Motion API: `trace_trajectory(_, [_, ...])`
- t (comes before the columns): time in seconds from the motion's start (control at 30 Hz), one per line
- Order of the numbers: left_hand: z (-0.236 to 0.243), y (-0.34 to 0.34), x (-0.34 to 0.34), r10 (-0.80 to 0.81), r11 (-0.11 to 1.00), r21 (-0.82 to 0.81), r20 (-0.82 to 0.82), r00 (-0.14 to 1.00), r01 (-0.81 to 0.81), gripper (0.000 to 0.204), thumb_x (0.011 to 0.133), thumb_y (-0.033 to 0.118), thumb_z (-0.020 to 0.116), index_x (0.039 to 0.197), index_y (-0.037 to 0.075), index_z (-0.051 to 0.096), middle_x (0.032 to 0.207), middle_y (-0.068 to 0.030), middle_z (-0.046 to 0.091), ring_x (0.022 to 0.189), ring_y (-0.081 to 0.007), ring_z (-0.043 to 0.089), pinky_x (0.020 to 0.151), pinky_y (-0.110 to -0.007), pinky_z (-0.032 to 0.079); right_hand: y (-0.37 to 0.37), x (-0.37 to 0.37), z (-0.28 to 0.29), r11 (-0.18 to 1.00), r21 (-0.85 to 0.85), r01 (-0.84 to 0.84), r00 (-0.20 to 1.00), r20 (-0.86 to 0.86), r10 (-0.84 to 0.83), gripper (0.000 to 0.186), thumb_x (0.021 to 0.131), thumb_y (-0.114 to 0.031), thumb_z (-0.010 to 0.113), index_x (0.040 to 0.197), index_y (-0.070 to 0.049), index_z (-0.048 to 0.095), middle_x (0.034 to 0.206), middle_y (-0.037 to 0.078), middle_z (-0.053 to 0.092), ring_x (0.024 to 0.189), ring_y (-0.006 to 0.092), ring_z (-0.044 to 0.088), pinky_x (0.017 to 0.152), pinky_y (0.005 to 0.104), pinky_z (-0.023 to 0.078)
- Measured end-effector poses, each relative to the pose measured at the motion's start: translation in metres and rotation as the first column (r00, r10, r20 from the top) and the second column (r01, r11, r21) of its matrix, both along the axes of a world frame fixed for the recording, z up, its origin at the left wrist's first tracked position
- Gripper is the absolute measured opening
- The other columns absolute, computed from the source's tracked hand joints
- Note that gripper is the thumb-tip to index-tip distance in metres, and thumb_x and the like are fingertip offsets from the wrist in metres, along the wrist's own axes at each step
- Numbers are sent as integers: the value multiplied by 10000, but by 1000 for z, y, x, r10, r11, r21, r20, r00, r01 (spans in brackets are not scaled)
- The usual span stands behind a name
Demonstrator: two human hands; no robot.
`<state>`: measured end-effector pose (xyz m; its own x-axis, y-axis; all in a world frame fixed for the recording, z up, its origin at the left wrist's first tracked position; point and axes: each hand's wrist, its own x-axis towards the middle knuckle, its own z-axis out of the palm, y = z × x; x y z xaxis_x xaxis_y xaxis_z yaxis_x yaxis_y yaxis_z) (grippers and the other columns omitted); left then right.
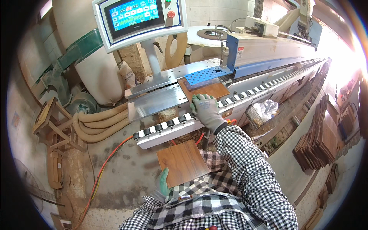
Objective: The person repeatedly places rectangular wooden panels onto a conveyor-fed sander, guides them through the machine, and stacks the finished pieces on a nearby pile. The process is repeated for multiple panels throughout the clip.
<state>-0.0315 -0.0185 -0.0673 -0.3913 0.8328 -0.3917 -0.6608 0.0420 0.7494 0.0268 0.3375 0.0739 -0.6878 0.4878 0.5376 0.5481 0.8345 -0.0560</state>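
Note:
My left hand (164,186), in a grey and green glove, grips a square brown wood-grain board (183,162) by its lower left edge. The thumb lies on the board's face, and the other fingers are hidden beneath. In front of my body, this board is held apart from the machine. My right hand (207,110), gloved alike, reaches forward to a second wood-grain board (212,89) on the machine's metal table (157,102). Its fingers bend over the near edge of that board. A blue perforated plate (207,75) covers the board's far part.
Black and white rollers (170,124) line the machine's near rail. A control screen (134,16) with a red button (171,14) stands behind. Stacked boards (320,134) lean at the right. Hoses (100,128), a wooden stool (51,119) and a red cable (102,172) are at the left.

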Motion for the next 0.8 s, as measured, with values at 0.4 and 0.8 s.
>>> trace_trajectory(0.4, [6,3,4,49,999,-1,92,995,-49,563,1054,380,555,1470,16,450,1381,-130,604,1212,-231,642,1040,-384,529,76,59,6,947,-14,321,934,171,-314,398,926,-420,652,1191,-123,665,1182,91,679,1129,279,641,957,461,470])
trace_trajectory(0.8, [-38,-1,-8,85,996,17,101,991,-87,514,1041,354,585,1433,35,494,1348,-133,632,1213,-261,653,1034,-431,553,-31,128,-29,892,-378,-246,909,-410,77,402,969,-370,697,767,-22,705,688,147,642,579,237,636,559,374,523])
